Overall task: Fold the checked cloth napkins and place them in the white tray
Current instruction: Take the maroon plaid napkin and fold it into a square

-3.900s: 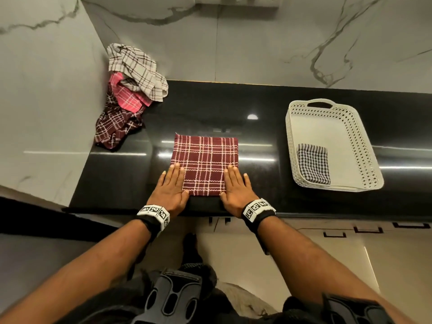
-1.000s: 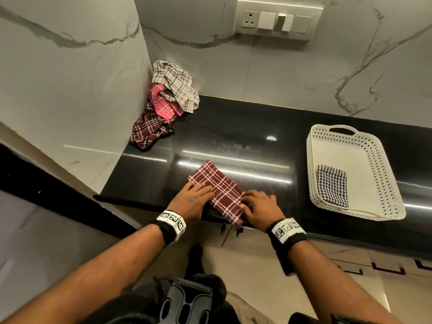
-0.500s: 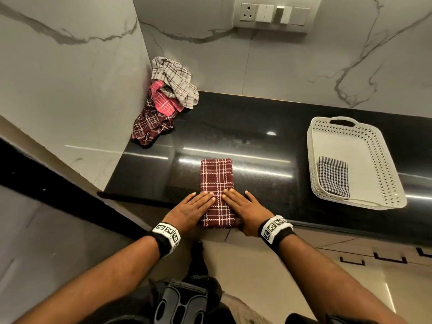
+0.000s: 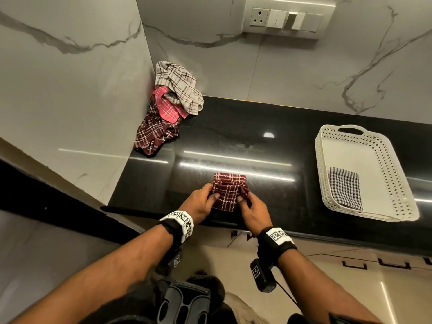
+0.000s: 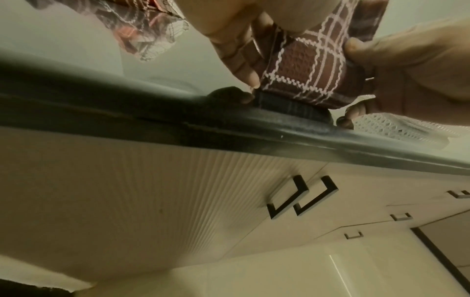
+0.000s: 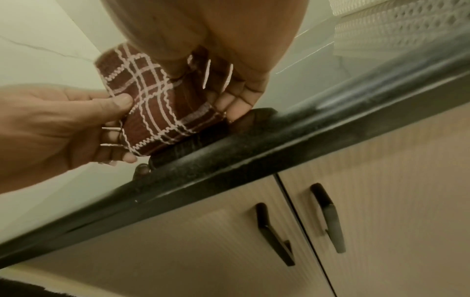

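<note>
While the maroon checked napkin (image 4: 229, 191) sits folded into a narrow strip near the front edge of the black countertop (image 4: 268, 160), both hands grip its near end and lift that end off the surface. The left hand (image 4: 200, 203) pinches the strip's left side, thumb on top and fingers curled beneath, and the right hand (image 4: 253, 212) pinches the right side the same way, with a small fold of cloth bunched at its fingertips. In the right wrist view the napkin (image 6: 152, 108) curves up from the counter edge between the two hands; the left wrist view shows the same raised end (image 5: 312, 66) clasped from both sides. Well to the right stands the white tray (image 4: 395, 183), perforated along its walls, with a folded black-and-white checked napkin (image 4: 345, 189) lying flat in its near left corner. In the far left corner against the marble wall (image 4: 70, 101) lies a heap of unfolded napkins (image 4: 170, 106): beige, pink and dark maroon.
</note>
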### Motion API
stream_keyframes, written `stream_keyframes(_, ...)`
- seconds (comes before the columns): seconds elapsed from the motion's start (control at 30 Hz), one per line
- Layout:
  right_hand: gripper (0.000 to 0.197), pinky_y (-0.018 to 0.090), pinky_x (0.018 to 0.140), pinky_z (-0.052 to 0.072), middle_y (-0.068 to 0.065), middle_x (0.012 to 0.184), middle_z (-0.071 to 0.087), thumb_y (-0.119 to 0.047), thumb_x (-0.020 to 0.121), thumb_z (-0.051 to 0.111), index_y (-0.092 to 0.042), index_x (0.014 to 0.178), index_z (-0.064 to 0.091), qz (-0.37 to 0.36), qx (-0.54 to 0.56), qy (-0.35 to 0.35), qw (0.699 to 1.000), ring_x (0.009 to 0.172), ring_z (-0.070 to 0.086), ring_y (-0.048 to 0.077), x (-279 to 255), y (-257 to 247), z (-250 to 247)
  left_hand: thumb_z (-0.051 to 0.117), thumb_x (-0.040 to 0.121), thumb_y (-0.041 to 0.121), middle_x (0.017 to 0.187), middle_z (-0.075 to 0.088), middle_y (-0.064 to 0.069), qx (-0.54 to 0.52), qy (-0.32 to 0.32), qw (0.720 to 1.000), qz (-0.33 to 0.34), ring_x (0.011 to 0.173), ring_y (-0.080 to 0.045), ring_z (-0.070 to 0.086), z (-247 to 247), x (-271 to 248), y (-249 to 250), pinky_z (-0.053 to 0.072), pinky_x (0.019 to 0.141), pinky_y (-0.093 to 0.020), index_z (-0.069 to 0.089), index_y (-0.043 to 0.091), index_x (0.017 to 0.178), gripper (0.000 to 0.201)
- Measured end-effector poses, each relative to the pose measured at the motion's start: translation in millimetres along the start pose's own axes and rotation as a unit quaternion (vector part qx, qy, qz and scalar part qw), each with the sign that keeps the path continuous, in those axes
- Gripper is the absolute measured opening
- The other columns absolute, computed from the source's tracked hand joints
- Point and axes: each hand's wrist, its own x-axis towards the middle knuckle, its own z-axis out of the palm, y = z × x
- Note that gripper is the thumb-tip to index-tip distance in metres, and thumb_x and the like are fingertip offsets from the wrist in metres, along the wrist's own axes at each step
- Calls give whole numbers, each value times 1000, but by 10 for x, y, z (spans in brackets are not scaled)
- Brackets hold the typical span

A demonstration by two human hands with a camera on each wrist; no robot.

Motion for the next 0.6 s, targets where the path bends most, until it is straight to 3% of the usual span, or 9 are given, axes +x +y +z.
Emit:
stream_keyframes(0.1, 25, 40, 82, 55, 0, 98, 71, -39, 100, 52, -16, 104, 62, 30, -66, 44, 996, 85, 65, 12, 148, -17, 46, 47, 103, 34, 97, 68, -5, 18, 11, 999, -31, 87, -21, 65, 21, 155, 19, 51, 77, -36, 49, 16, 105, 18)
stream_keyframes(0.2, 30, 43, 80, 55, 4, 95, 69, -41, 100, 50, -13, 100, 60, 53, -93, 68, 992, 85, 66, 21, 258, -17, 105, 45, 103, 34, 102, 67, -11, 48, 25, 996, -73, 90, -28, 64, 78, 292, 41, 52, 80, -39, 48, 13, 110, 22)
stream_keyframes(0.43, 37, 42, 78, 50, 17, 101, 68, -48, 100, 46, -11, 98, 51, 113, -189, 79, 972, 92, 64, 39, 475, -134, 123, 50, 101, 23, 120, 62, -23, 61, 59, 986, -144, 107, -38, 63, 134, 406, 123, 51, 89, -45, 29, 9, 139, 46)
stream_keyframes(0.53, 33, 44, 80, 48, 21, 106, 67, -43, 102, 42, -10, 103, 49, 114, -200, 93, 969, 97, 63, 43, 468, -205, 107, 49, 101, 26, 127, 58, -22, 53, 69, 988, -129, 107, -38, 62, 104, 362, 149, 51, 89, -45, 28, 10, 140, 47)
stream_keyframes(0.6, 26, 44, 81, 48, 16, 107, 63, -37, 102, 43, -12, 106, 47, 69, -204, 116, 970, 97, 60, 38, 350, -244, 100, 48, 100, 29, 132, 49, -16, 97, 89, 989, -73, 108, -33, 59, 88, 262, 151, 50, 89, -45, 30, 11, 138, 46)
